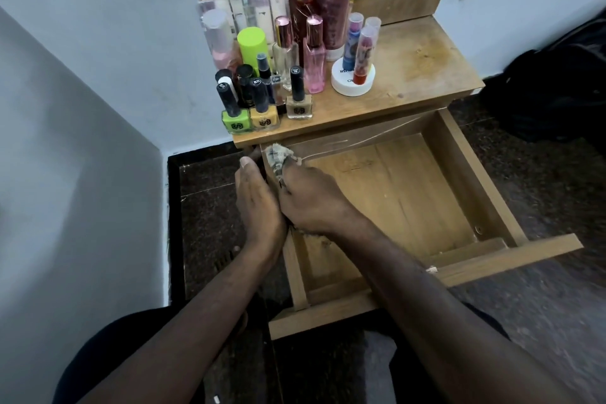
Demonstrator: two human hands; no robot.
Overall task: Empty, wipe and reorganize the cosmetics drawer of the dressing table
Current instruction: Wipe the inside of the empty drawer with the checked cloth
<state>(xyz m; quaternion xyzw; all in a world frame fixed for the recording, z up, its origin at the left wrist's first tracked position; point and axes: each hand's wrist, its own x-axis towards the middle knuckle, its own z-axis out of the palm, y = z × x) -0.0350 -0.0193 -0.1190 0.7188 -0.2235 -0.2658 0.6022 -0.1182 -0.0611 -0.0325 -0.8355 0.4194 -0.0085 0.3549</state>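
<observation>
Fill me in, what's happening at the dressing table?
A person is wiping the pulled-out drawer, which holds no cosmetics. The right hand grips a cloth against the drawer's left inner wall near the back corner. The left hand rests flat on the outside of that wall, bracing it. The nail polish bottles, perfumes and tubes stand on the tabletop.

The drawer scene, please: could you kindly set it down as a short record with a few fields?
drawer: pulled open, nothing lying inside it except the cloth
cloth: gripped by the right hand, pressed at the drawer's far left corner
left hand: fingers straight, resting against the outside of the drawer's left wall
tabletop: holds the nail polish bottles, perfumes, tubes and a white jar
stage: emptied, wiping under way
</observation>
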